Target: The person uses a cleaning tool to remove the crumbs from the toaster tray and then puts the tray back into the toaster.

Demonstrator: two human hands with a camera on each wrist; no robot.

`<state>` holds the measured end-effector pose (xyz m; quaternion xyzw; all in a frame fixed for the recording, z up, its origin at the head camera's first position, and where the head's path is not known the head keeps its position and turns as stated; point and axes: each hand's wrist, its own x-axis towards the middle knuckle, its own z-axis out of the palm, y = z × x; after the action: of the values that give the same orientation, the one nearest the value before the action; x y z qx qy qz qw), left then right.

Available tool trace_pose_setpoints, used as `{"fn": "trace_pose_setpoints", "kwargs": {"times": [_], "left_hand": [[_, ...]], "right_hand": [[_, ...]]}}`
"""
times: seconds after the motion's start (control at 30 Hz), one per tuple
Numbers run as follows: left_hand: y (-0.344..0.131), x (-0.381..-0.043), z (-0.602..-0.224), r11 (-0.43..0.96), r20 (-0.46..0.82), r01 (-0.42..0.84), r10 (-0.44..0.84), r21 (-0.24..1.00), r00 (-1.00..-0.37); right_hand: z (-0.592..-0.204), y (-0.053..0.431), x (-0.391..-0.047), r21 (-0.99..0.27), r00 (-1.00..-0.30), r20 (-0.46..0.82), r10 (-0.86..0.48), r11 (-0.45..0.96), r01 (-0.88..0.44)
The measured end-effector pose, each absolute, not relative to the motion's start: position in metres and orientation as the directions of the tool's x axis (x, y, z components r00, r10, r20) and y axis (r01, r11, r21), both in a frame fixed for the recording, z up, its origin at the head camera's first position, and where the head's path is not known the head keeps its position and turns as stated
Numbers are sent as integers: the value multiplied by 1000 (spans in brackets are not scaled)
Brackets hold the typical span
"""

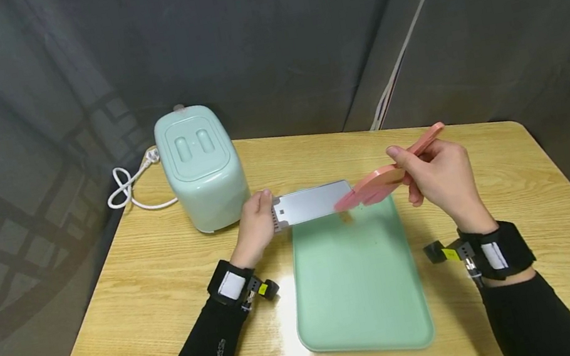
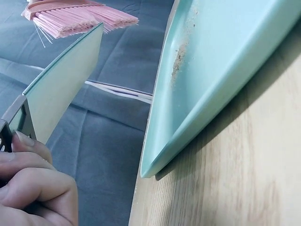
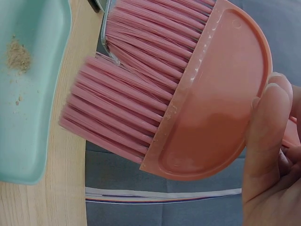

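Note:
My left hand grips the grey end of a flat silver crumb tray, which it holds above the far part of a green serving tray. In my right hand is a small brush with a coral plastic body, pinched between thumb and fingers. Its pink bristles meet the free end of the crumb tray, and some of them bend at its edge in the right wrist view. A small heap of brown crumbs lies on the green tray below, with a few specks around it.
A mint-green toaster with a lid on top stands at the back left, close to my left hand. Its white cord lies coiled behind it. The wooden table ends at a dark grey curtain.

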<state>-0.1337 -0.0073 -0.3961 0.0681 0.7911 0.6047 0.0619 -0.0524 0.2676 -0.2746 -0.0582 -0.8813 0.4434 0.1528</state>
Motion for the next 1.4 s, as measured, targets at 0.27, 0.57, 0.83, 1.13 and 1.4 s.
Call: {"fn": "trace_pose_setpoints", "kwargs": {"times": [0.27, 0.57, 0.83, 1.13, 1.4], "left_hand": [[-7, -135, -398, 272, -16, 35, 182, 962, -983], [-7, -134, -396, 264, -17, 33, 187, 964, -982], [-4, -132, -397, 249, -31, 21, 203, 968, -979], [2, -131, -397, 238, -13, 41, 221, 970, -975], [6, -130, -397, 230, 7, 62, 231, 971, -973]], "right_hand": [[-275, 269, -52, -811, -936, 236, 260, 584, -43], [-288, 278, -63, -885, -918, 336, 213, 405, -230], [-291, 270, -73, -927, -935, 349, 65, 174, -334], [-294, 249, -85, -940, -944, 320, -80, 93, -327], [-305, 230, -90, -937, -958, 271, -92, 203, -284]]}}
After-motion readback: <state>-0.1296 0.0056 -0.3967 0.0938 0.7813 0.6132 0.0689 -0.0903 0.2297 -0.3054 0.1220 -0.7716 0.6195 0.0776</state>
